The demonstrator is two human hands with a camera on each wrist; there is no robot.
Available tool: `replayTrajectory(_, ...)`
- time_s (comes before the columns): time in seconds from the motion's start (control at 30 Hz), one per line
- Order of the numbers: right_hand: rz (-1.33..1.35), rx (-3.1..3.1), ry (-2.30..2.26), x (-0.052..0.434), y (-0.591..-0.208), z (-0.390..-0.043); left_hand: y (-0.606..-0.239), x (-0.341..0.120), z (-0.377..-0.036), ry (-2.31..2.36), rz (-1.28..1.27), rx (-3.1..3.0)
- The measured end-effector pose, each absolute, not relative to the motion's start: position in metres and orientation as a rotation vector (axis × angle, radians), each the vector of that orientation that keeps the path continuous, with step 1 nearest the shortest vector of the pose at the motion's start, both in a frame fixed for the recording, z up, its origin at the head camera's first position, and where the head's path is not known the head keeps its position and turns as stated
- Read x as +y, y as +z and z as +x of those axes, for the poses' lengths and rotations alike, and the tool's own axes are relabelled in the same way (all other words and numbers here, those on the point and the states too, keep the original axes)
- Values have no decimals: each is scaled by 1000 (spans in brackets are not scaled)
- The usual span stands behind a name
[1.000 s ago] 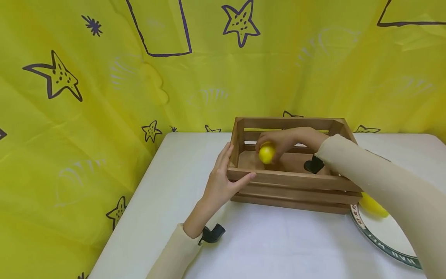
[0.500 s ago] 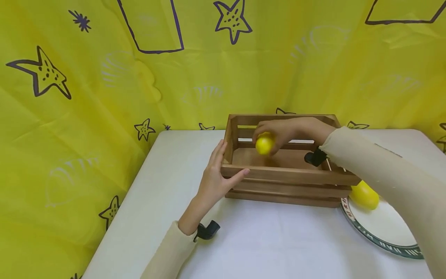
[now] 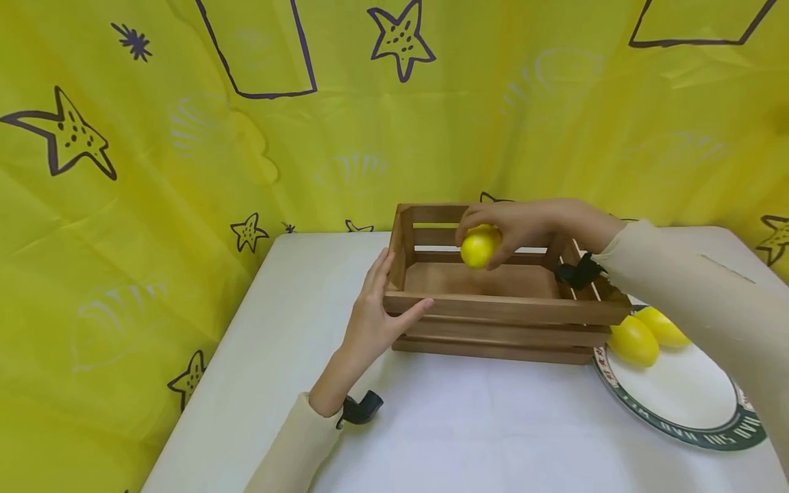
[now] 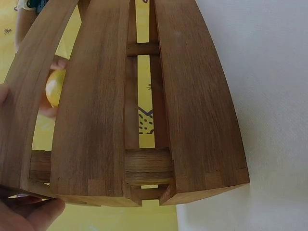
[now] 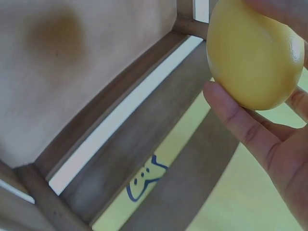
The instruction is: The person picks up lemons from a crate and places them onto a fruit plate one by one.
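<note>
Lemon-handling is at mid-carry: the right hand (image 3: pixel 530 222) pinches a smooth round yellow lemon (image 3: pixel 480 246) from above, fingers and thumb curled about it, and holds it in the air over the open top of the slatted brown wooden crate (image 3: pixel 505 309), near the middle of the frame. The right wrist view shows the fruit (image 5: pixel 254 54) clear of the crate floor, with the thumb against its lower side and nothing beneath it but bare boards.

By my judgement the fruit is in passage between the crate and the white green-rimmed plate (image 3: pixel 684 400) at lower right, where two more yellow lemons (image 3: pixel 647 335) lie against the far rim; which way it travels I cannot tell. Either way, the next move calls for keeping the grip firm while clearing the crate's wall, then setting the fruit down softly so it does not roll.

The left hand (image 3: pixel 379 308) lies with straight fingers flat against the crate's left end and its thumb hooked over the near top slat, steadying the box on the white desk (image 3: pixel 481 424). Both forearms wear cream sleeves and reach in from the bottom of the frame.
</note>
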State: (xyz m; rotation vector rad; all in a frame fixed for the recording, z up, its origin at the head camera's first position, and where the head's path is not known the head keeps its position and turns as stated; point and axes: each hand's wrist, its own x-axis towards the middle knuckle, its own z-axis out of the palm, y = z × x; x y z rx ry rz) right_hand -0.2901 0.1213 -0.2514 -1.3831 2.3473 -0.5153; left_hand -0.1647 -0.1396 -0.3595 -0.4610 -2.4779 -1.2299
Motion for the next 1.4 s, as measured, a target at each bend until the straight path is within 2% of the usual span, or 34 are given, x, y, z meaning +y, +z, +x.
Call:
replayTrajectory(0.23,-1443,2337,-510,137,-242,-282,-360,-140,-165,-1215,-460,-2463)
replayTrajectory(0.67,-1322,2364,-533,169,-225,-263,-361,-138,-165,-1213,-472,-2457)
replayTrajectory(1.13,-1502,2506,-455,212,-218,-237,-360,-136,-163,-1226,-467,-2462)
replayTrajectory(1.4,-1485,2618,-390,240,-218,-222,-360,-138,-162,-1225,-456,-2466)
